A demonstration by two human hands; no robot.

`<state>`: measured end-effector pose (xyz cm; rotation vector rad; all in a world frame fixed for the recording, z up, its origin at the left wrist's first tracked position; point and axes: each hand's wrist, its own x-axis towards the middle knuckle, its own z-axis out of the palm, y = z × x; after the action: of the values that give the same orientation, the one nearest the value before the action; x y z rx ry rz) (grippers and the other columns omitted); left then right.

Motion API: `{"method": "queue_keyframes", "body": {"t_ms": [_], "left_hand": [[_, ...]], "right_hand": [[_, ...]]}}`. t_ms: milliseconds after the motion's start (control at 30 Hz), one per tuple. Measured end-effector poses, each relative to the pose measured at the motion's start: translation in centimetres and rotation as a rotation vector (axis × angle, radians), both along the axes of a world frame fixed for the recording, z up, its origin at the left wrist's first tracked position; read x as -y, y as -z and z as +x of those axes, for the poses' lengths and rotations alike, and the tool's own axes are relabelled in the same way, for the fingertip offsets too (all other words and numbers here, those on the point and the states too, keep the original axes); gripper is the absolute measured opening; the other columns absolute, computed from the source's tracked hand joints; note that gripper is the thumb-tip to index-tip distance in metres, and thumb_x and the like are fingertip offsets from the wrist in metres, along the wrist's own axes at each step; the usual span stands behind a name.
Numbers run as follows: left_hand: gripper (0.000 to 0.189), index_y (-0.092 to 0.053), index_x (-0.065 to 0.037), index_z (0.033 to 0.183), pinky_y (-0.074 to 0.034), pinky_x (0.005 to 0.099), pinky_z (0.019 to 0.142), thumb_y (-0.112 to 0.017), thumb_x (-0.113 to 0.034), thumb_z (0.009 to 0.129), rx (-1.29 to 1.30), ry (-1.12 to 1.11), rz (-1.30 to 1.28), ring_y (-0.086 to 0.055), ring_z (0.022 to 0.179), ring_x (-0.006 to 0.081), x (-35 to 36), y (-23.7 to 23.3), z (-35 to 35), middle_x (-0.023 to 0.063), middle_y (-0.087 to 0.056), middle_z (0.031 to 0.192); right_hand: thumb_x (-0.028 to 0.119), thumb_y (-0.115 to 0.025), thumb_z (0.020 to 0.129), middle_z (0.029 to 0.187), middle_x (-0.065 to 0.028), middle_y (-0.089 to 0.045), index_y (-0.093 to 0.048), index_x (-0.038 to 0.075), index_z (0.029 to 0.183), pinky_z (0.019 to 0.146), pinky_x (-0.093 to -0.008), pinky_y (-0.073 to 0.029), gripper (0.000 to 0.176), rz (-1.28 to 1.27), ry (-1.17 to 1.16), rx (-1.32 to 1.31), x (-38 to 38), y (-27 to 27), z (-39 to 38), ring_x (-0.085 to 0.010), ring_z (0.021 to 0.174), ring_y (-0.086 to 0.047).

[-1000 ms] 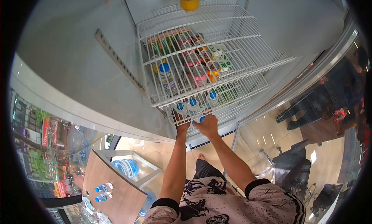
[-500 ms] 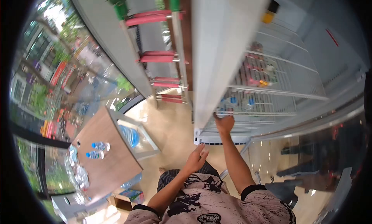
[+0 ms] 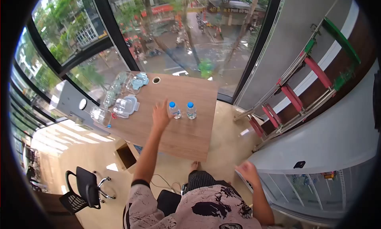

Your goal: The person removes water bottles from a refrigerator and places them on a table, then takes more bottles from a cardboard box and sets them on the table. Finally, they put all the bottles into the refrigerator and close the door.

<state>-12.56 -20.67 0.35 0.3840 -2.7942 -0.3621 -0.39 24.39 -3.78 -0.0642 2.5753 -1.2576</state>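
My left hand reaches over the wooden table with its fingers spread. Its fingertips are right beside a small clear water bottle with a blue cap. A second such water bottle stands upright a little to the right. My right hand is away from the table, low at the right, near the edge of the white fridge. Its fingers are curled in and slightly blurred, and I cannot tell what they hold, if anything.
Clear plastic containers crowd the left side of the table. An open cardboard box and a black office chair are at the lower left. A ladder with red rungs leans at the right, near the window.
My view has swung from the fridge to the table. My right hand has left the fridge shelf, and my left hand has moved out from near my body to beside the bottles.
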Motion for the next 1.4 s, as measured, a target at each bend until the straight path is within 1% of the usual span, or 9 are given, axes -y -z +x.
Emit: {"method": "queue_keyframes", "body": {"t_ms": [167,267,333,533,833,900,1100,1267,1400], "left_hand": [[0.107,-0.036,-0.016,0.139,-0.045,0.0459,0.093,-0.09,-0.032,0.048,0.119,0.215,0.451,-0.053,0.114,0.0375,7.9,11.3,-7.1,0.023,-0.054,0.123],[0.099,-0.039,-0.015,0.136,-0.046,0.0442,0.093,-0.09,-0.028,0.052,0.081,0.297,0.517,-0.056,0.111,0.0357,9.2,21.5,-7.5,0.0189,-0.06,0.118],[0.083,-0.048,-0.01,0.126,-0.049,0.0434,0.085,-0.088,-0.024,0.055,-0.081,0.243,0.779,-0.06,0.104,0.0361,6.1,20.3,-5.7,0.0182,-0.064,0.109],[0.053,-0.055,-0.005,0.104,-0.05,0.0432,0.077,-0.084,-0.017,0.063,-0.116,0.13,0.75,-0.064,0.089,0.0341,3.0,16.9,-3.9,0.0157,-0.066,0.096],[0.047,-0.055,-0.002,0.11,-0.053,0.0367,0.079,-0.079,-0.016,0.071,0.295,0.855,0.859,-0.066,0.09,0.0243,-15.2,8.5,3.8,0.0132,-0.066,0.097],[0.051,-0.054,-0.002,0.111,-0.054,0.0366,0.079,-0.08,-0.019,0.071,0.411,1.021,1.077,-0.066,0.091,0.0252,-21.8,9.5,5.7,0.0149,-0.066,0.1],[0.063,-0.047,-0.001,0.12,-0.048,0.0402,0.085,-0.081,-0.017,0.068,0.452,1.446,0.951,-0.061,0.099,0.0353,-42.5,6.8,13.3,0.0194,-0.06,0.106],[0.069,-0.038,0.005,0.122,-0.044,0.0399,0.088,-0.08,-0.015,0.071,0.118,1.419,0.941,-0.058,0.1,0.0333,-57.3,5.3,17.9,0.0234,-0.055,0.109],[0.067,-0.038,0.006,0.123,-0.041,0.0432,0.087,-0.078,-0.013,0.073,0.164,1.255,1.065,-0.052,0.102,0.0396,-64.9,6.6,18.5,0.0245,-0.051,0.109]], "right_hand": [[0.03,-0.086,0.059,0.097,-0.0136,-0.062,-0.049,0.007,0.12,0.074,-0.0374,-0.051,0.075,-0.036,-0.02,-0.156,20.8,1.6,-16.0,-0.0263,0.083,-0.062],[0.028,-0.086,0.059,0.106,-0.017,-0.062,-0.047,0.008,0.124,0.08,-0.0426,-0.05,0.079,0.145,0.083,-0.429,28.1,5.6,-21.3,-0.0338,0.093,-0.063],[0.022,-0.084,0.058,0.105,-0.0144,-0.064,-0.048,0.012,0.123,0.081,-0.0432,-0.049,0.075,0.082,0.004,-0.363,30.2,7.4,-22.0,-0.035,0.097,-0.062],[0.016,-0.078,0.063,0.101,-0.0128,-0.065,-0.053,0.014,0.112,0.08,-0.0415,-0.05,0.055,-0.14,0.035,-0.286,29.3,9.4,-20.6,-0.0355,0.095,-0.061],[0.028,-0.087,0.051,0.1,-0.0116,-0.065,-0.052,0.007,0.113,0.084,-0.0363,-0.049,0.074,-0.318,0.478,-0.225,4.6,6.8,0.4,-0.0244,0.093,-0.063],[0.034,-0.089,0.047,0.097,-0.0121,-0.065,-0.053,0.004,0.111,0.084,-0.0359,-0.049,0.079,0.015,0.775,-0.175,-1.9,6.2,5.8,-0.0261,0.091,-0.063],[0.03,-0.088,0.049,0.096,-0.0131,-0.066,-0.052,0.004,0.105,0.078,-0.0356,-0.051,0.072,0.153,1.359,-0.295,-18.0,5.2,16.0,-0.0262,0.09,-0.065],[0.016,-0.087,0.052,0.092,-0.0141,-0.065,-0.048,0.003,0.106,0.076,-0.0373,-0.05,0.068,0.027,1.584,-0.682,-25.8,1.9,15.9,-0.0287,0.087,-0.065],[0.016,-0.087,0.052,0.097,-0.0164,-0.065,-0.048,0.004,0.107,0.08,-0.0369,-0.05,0.068,0.057,1.634,-0.5,-30.1,2.3,15.1,-0.0289,0.093,-0.064]]}}
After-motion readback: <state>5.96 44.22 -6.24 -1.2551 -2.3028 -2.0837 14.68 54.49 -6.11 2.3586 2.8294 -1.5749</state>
